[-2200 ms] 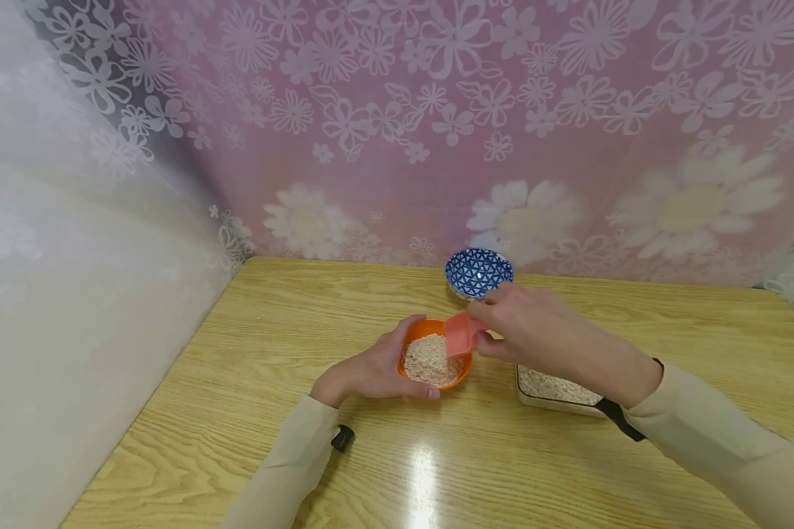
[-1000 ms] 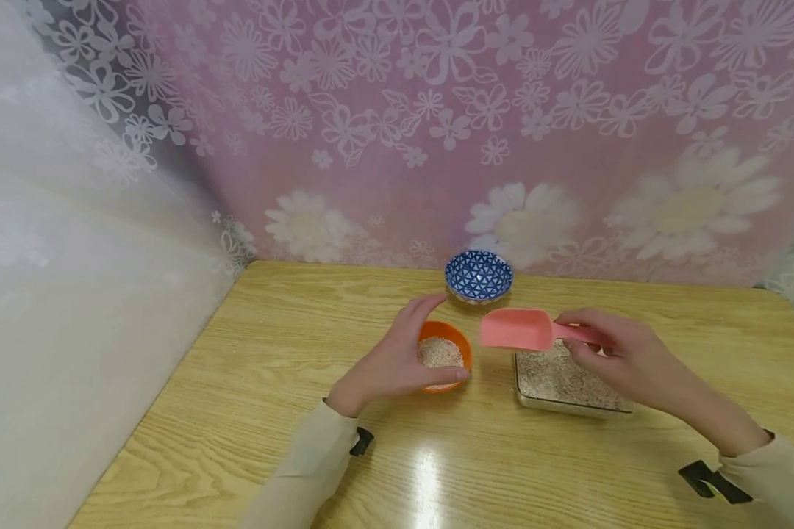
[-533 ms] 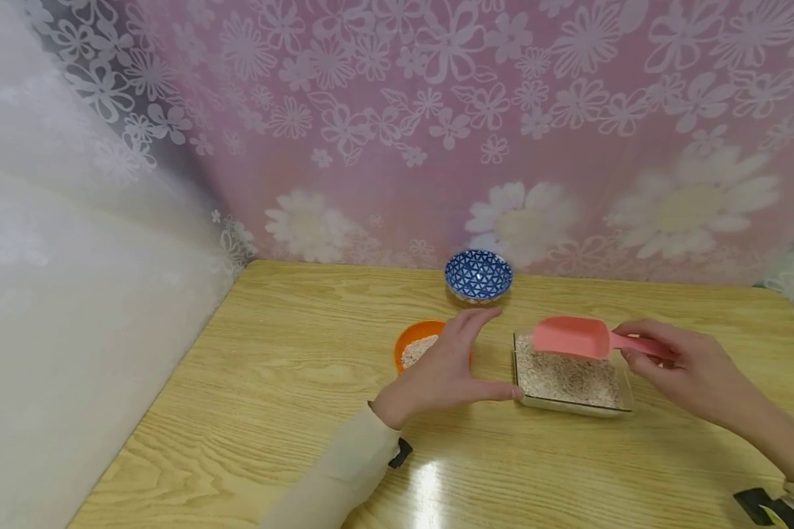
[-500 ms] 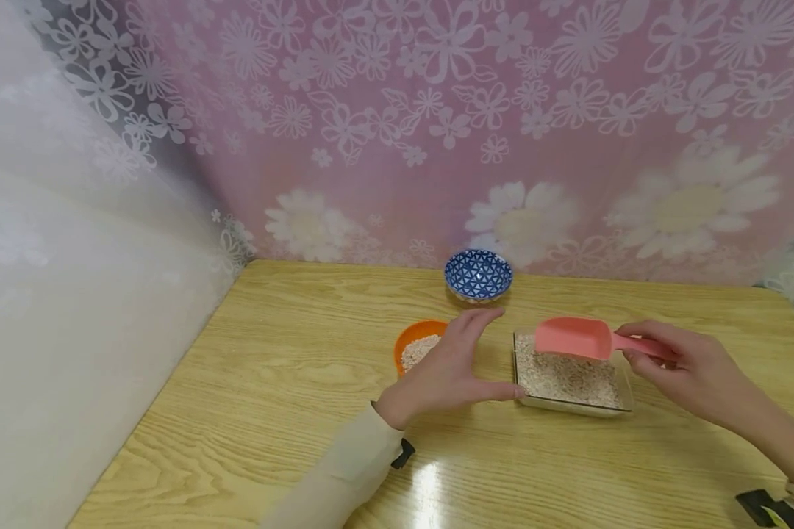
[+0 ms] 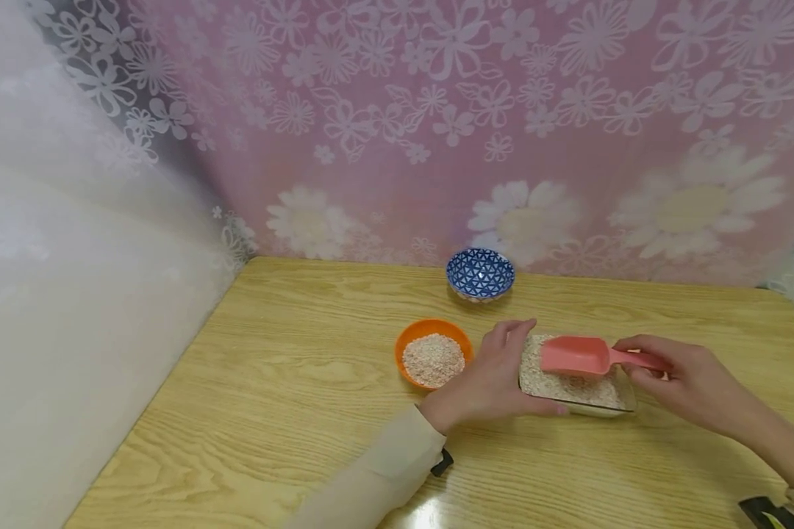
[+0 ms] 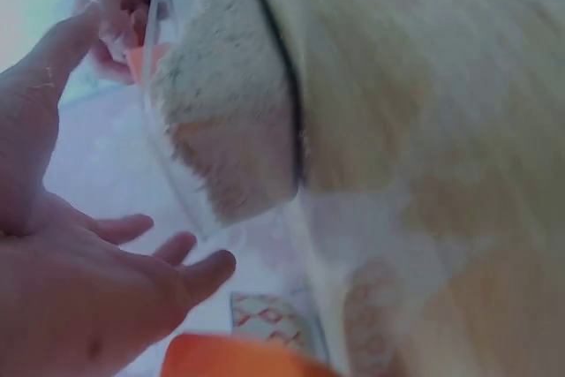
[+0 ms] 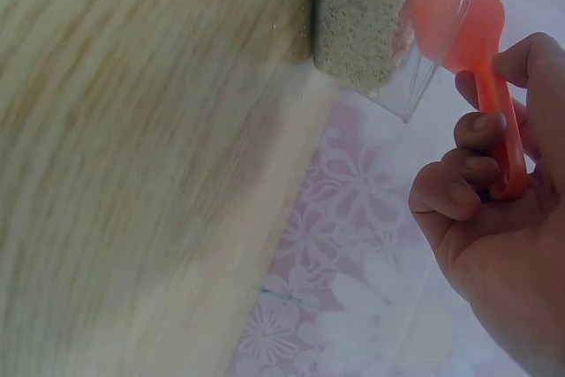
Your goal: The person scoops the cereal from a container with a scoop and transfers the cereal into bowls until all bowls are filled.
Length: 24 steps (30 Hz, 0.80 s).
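Observation:
My right hand (image 5: 691, 378) grips the handle of a pink scoop (image 5: 574, 355), its bowl low over the left part of a clear rectangular container (image 5: 601, 410) of oat flakes (image 5: 534, 376). In the right wrist view, the fingers curl round the scoop's handle (image 7: 499, 121). At the container's left end is my left hand (image 5: 490, 378), thumb along the front side and fingers toward the back. The left wrist view has its fingers (image 6: 210, 275) spread and fairly straight beside the container (image 6: 177, 165); contact with the wall is unclear.
An orange bowl (image 5: 409, 335) of flakes stands left of the container, partly behind my left hand. Farther back is a blue-and-white patterned bowl (image 5: 480, 273). A flowered pink curtain (image 5: 384, 176) hangs behind the wooden table (image 5: 265, 367).
The scoop has gone from pouring over the orange bowl, rightward, then down to the flakes in the container. My left hand has left the orange bowl and moved right to the container's end.

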Tool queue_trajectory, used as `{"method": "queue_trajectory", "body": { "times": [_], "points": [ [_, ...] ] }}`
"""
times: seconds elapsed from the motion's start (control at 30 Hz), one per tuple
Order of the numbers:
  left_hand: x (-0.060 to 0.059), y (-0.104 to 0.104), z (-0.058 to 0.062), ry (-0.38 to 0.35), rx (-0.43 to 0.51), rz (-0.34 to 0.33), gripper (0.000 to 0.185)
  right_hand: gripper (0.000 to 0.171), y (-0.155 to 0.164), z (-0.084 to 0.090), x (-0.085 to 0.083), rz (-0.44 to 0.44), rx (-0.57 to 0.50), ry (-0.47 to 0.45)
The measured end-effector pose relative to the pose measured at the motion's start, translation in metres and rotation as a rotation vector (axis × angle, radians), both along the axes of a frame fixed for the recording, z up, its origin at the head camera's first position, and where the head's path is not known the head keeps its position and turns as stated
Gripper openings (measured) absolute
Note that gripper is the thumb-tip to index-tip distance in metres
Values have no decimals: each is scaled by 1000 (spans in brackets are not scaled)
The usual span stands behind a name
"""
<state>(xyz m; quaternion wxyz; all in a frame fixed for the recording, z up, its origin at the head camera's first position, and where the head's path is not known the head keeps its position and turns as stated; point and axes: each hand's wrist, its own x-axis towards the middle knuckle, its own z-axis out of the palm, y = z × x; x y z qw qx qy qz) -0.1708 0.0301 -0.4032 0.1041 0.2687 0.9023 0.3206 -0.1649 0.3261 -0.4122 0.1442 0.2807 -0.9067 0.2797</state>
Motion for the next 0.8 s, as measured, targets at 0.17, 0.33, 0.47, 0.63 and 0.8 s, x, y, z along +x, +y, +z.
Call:
{"method": "queue_trajectory", "body": {
  "times": [0.17, 0.33, 0.47, 0.63, 0.8],
  "points": [
    [-1, 13, -10, 8, -61, 42, 124, 33, 6, 4, 0, -35, 61, 15],
    [-5, 19, -15, -13, -115, 80, 131, 33, 12, 17, 0, -79, 182, -19],
    [-9, 21, -16, -77, -110, 86, 134, 38, 17, 26, -2, -95, 268, -34],
    [-13, 21, -16, -139, -86, 79, 134, 41, 21, 38, -4, -107, 355, -31],
    [-13, 22, -15, -158, -96, 82, 135, 38, 20, 51, -5, -112, 442, 5]
  ]
}}
